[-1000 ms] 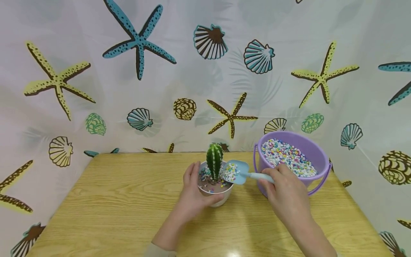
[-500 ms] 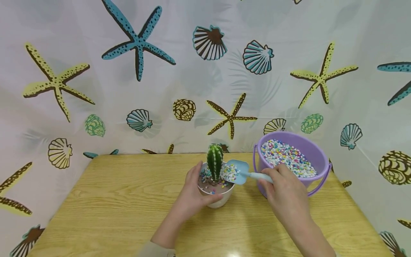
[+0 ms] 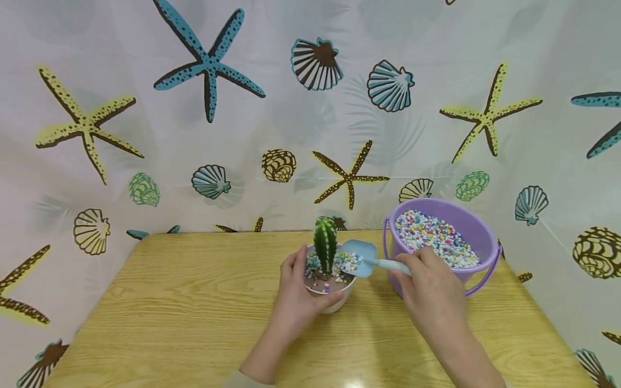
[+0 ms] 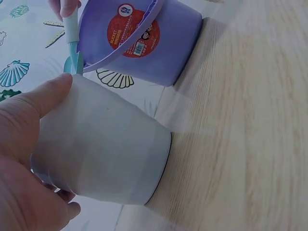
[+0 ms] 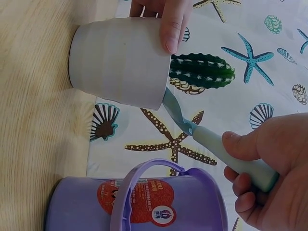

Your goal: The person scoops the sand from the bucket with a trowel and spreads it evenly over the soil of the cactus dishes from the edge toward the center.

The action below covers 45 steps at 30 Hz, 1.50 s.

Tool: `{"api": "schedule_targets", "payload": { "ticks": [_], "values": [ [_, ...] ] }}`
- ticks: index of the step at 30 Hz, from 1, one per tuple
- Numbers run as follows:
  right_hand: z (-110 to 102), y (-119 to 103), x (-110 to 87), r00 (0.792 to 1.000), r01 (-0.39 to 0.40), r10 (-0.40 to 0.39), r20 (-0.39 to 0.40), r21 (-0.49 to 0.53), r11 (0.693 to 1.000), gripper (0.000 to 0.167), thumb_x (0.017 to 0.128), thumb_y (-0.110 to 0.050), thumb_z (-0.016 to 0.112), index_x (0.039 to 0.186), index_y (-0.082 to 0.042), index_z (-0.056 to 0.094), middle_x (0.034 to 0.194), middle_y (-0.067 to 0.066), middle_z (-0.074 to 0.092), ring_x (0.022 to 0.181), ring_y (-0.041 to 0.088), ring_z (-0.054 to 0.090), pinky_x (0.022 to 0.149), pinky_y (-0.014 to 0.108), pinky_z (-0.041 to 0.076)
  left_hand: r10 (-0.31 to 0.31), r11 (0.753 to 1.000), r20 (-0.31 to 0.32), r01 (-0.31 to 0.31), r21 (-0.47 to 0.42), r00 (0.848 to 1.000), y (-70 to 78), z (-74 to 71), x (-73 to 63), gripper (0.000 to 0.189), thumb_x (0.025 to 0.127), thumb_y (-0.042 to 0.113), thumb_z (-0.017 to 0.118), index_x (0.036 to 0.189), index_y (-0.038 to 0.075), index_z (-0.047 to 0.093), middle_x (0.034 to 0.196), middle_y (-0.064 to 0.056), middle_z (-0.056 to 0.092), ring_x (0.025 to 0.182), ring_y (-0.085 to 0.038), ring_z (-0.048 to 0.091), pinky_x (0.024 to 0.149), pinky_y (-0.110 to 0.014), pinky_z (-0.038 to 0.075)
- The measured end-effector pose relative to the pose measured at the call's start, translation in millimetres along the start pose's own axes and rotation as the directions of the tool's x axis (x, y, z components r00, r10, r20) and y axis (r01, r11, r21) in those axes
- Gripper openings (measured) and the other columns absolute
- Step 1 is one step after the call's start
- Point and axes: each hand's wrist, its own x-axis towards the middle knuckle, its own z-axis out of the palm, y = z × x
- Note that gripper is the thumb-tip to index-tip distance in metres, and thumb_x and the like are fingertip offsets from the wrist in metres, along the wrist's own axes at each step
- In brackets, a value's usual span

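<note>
A small white flowerpot point(image 5: 120, 60) stands upright on the table, with a green cactus point(image 3: 325, 245) in brown soil. My left hand point(image 3: 297, 296) grips the pot's left side, its thumb lying at the near rim. Coloured pebbles point(image 3: 312, 263) lie on the soil around the cactus. With my right hand point(image 3: 435, 285) I hold a light blue toy shovel point(image 5: 207, 137) by its handle. The blade point(image 3: 360, 250) leans at the pot's right rim, and pebbles spread from its front edge into the pot. In the left wrist view the pot hides most of the blade.
Right of the pot stands a purple bucket point(image 3: 468, 229) holding many coloured pebbles point(image 3: 432, 237), its handle point(image 5: 126, 192) hanging down. A wooden table point(image 3: 184, 302) bears everything. Behind it hangs a white cloth point(image 3: 271, 118) printed with starfish and shells.
The pot and my left hand have shifted slightly to the right. Pebbles have slid off the shovel blade, and more lie around the cactus. The bucket has stayed put.
</note>
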Motion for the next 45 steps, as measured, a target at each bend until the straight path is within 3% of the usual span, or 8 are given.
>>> {"api": "schedule_targets", "payload": {
  "ticks": [7, 11, 16, 23, 30, 34, 39, 45],
  "values": [
    [2, 1, -0.2, 0.999, 0.037, -0.037, -0.036, -0.008, 0.999, 0.032, 0.083, -0.007, 0.098, 0.111, -0.006, 0.081, 0.096, 0.004, 0.064, 0.077, 0.022, 0.063, 0.062, 0.039, 0.055, -0.007, 0.998, 0.125, 0.014, -0.056, 0.992, -5.7, -12.2, 2.8, 0.129, 0.081, 0.037, 0.102, 0.178, 0.019, 0.019, 0.181, -0.019, 0.012, 0.16, -0.053, 0.026, 0.126, -0.069, 0.027],
    [3, 2, -0.5, 0.997, 0.055, -0.056, -0.056, -0.009, 0.998, 0.032, 0.083, -0.006, 0.098, 0.11, -0.006, 0.081, 0.095, 0.004, 0.064, 0.076, 0.022, 0.062, 0.062, 0.039, 0.054, 0.01, 0.998, 0.171, 0.0, -0.062, 0.985, -8.4, -19.8, 4.8, 0.125, 0.085, 0.034, 0.1, 0.178, 0.016, 0.019, 0.181, -0.019, 0.015, 0.162, -0.051, 0.025, 0.126, -0.069, 0.025],
    [5, 2, -1.2, 0.996, 0.063, -0.064, -0.065, -0.02, 0.998, 0.033, 0.083, -0.006, 0.098, 0.11, -0.007, 0.081, 0.095, 0.004, 0.063, 0.075, 0.022, 0.06, 0.062, 0.039, 0.053, -0.001, 0.998, 0.149, 0.01, -0.056, 0.989, -7.2, -18.9, 4.9, 0.124, 0.084, 0.033, 0.1, 0.177, 0.012, 0.022, 0.178, -0.023, 0.021, 0.159, -0.051, 0.03, 0.127, -0.068, 0.028],
    [6, 3, -1.7, 0.995, 0.061, -0.063, -0.076, -0.025, 0.998, 0.034, 0.081, -0.005, 0.099, 0.11, -0.007, 0.081, 0.095, 0.005, 0.063, 0.075, 0.023, 0.061, 0.063, 0.04, 0.053, -0.016, 1.0, 0.056, 0.016, 0.006, 0.998, -2.4, -8.2, 2.6, 0.127, 0.079, 0.037, 0.104, 0.176, 0.012, 0.026, 0.172, -0.026, 0.029, 0.153, -0.052, 0.04, 0.124, -0.065, 0.035],
    [7, 3, -2.5, 0.991, 0.078, -0.08, -0.104, -0.03, 0.997, 0.037, 0.079, -0.003, 0.1, 0.111, -0.006, 0.081, 0.095, 0.005, 0.063, 0.075, 0.023, 0.061, 0.062, 0.039, 0.053, -0.025, 1.0, 0.004, 0.025, -0.014, 1.0, -1.0, 1.5, -1.4, 0.128, 0.078, 0.037, 0.104, 0.176, 0.011, 0.026, 0.166, -0.026, 0.03, 0.151, -0.048, 0.042, 0.122, -0.062, 0.041],
    [7, 3, -3.0, 0.989, 0.09, -0.093, -0.113, -0.034, 0.995, 0.037, 0.079, -0.002, 0.099, 0.111, -0.006, 0.081, 0.095, 0.005, 0.062, 0.074, 0.024, 0.06, 0.062, 0.039, 0.053, -0.029, 0.999, 0.026, 0.03, -0.038, 0.999, -0.6, 0.2, -1.6, 0.128, 0.079, 0.038, 0.103, 0.177, 0.014, 0.023, 0.17, -0.024, 0.023, 0.153, -0.049, 0.039, 0.123, -0.062, 0.039],
    [8, 2, -3.8, 0.986, 0.105, -0.11, -0.121, -0.049, 0.993, 0.038, 0.079, -0.003, 0.1, 0.112, -0.005, 0.081, 0.095, 0.005, 0.063, 0.074, 0.024, 0.06, 0.061, 0.038, 0.052, 0.005, 0.998, 0.096, 0.001, -0.055, 0.995, -4.2, -7.4, 2.5, 0.127, 0.083, 0.039, 0.1, 0.178, 0.018, 0.019, 0.181, -0.02, 0.009, 0.161, -0.053, 0.025, 0.125, -0.069, 0.029],
    [8, 1, -4.3, 0.983, 0.124, -0.132, -0.131, -0.062, 0.99, 0.04, 0.078, -0.003, 0.101, 0.113, -0.004, 0.081, 0.096, 0.007, 0.064, 0.074, 0.025, 0.059, 0.061, 0.038, 0.052, 0.021, 0.999, 0.123, -0.016, -0.042, 0.992, -7.7, -9.8, 5.3, 0.122, 0.085, 0.041, 0.098, 0.177, 0.013, 0.022, 0.18, -0.021, 0.016, 0.159, -0.052, 0.031, 0.125, -0.069, 0.029]
  ]
}}
